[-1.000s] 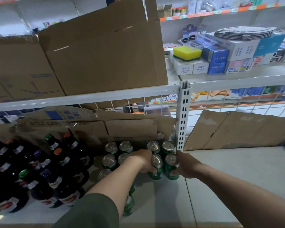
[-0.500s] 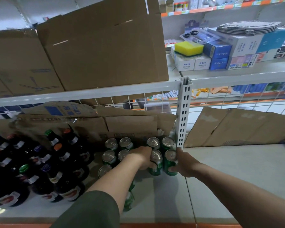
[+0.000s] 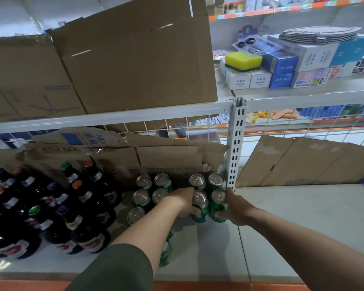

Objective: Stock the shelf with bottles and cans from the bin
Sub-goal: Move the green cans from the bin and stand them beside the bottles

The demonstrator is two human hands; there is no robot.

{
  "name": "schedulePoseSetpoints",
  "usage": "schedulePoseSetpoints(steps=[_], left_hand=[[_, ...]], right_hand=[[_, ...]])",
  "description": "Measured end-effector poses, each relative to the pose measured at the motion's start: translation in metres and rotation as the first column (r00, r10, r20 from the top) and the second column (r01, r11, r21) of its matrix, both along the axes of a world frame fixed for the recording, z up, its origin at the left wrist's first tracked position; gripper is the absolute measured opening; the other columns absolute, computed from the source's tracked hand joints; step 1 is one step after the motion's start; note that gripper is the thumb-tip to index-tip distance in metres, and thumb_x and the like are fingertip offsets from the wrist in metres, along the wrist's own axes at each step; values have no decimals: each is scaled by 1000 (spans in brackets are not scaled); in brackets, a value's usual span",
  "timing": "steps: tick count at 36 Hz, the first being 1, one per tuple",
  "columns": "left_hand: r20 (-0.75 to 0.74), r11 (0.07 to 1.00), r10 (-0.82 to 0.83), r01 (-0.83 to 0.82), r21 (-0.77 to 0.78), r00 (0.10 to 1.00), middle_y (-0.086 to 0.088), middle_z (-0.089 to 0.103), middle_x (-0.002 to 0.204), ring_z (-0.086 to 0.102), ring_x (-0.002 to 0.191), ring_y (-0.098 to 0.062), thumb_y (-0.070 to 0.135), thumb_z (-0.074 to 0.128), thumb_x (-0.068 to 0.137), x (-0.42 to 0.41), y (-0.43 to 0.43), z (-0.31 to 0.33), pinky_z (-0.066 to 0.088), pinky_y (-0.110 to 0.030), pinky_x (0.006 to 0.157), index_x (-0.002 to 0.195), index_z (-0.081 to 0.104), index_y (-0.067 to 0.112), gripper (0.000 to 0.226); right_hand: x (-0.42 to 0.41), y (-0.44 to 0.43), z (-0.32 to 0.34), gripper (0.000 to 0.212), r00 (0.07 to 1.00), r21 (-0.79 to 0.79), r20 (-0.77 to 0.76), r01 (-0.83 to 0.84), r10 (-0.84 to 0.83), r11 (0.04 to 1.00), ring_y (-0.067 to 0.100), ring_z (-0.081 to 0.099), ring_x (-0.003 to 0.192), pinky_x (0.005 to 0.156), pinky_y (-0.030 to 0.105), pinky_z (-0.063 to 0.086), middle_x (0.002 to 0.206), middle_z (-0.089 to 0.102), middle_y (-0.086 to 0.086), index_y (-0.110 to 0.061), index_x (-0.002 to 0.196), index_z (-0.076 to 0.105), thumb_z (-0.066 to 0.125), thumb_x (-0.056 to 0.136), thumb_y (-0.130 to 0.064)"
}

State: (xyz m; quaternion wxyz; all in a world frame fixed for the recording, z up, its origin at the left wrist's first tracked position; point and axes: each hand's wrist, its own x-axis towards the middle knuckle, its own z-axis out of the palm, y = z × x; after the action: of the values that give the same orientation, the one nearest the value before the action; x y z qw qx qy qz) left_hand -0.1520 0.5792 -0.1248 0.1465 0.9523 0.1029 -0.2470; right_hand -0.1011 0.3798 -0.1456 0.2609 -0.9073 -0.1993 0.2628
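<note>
A white shelf (image 3: 303,227) carries dark bottles (image 3: 51,217) at left and green cans (image 3: 151,192) in rows. The left hand (image 3: 184,203) and right hand (image 3: 239,210) each close a grip round one of the front cans (image 3: 199,199), seemingly squaring them beside the upright post (image 3: 235,143).

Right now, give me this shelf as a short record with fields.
left hand: grips a green can in the front row
right hand: grips the neighbouring green can, beside the upright post
other cans: green, upright, in rows behind and to the left
bottles: dark, capped, grouped at the left
cardboard: flattened, leaning at the back of the shelf
</note>
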Motion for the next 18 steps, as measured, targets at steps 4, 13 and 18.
schedulePoseSetpoints(steps=[4, 13, 18], left_hand=[[-9, 1000, 2, -2, 6, 1000, -6, 61, 120, 61, 102, -29, 51, 74, 84, -1, -2, 2, 53, -44, 91, 123, 49, 20, 56], [-20, 1000, 26, -26, -11, 999, -9, 59, 128, 60, 110, -32, 48, 72, 86, -5, -5, 6, 52, -46, 97, 131, 47, 17, 60], [-23, 999, 42, -42, -29, 999, -5, 63, 121, 63, 104, -29, 50, 76, 78, -5, -7, 9, 55, -45, 93, 125, 50, 20, 61]], right_hand=[[0, -2, 2, 72, 1000, -7, 0, -23, 23, 1000, 28, 57, 117, 86, 29, 45, 136, 55, 11, -11, 138, 29, 75, 86, -29], [5, -5, 3, 77, 998, -43, 13, -61, 62, 997, 30, 56, 117, 96, 39, 49, 136, 54, 13, -11, 137, 30, 79, 81, -32], [4, -8, 3, 96, 998, -117, -6, -66, 66, 991, 32, 59, 112, 85, 36, 53, 132, 57, 15, -14, 143, 20, 86, 73, -19]])
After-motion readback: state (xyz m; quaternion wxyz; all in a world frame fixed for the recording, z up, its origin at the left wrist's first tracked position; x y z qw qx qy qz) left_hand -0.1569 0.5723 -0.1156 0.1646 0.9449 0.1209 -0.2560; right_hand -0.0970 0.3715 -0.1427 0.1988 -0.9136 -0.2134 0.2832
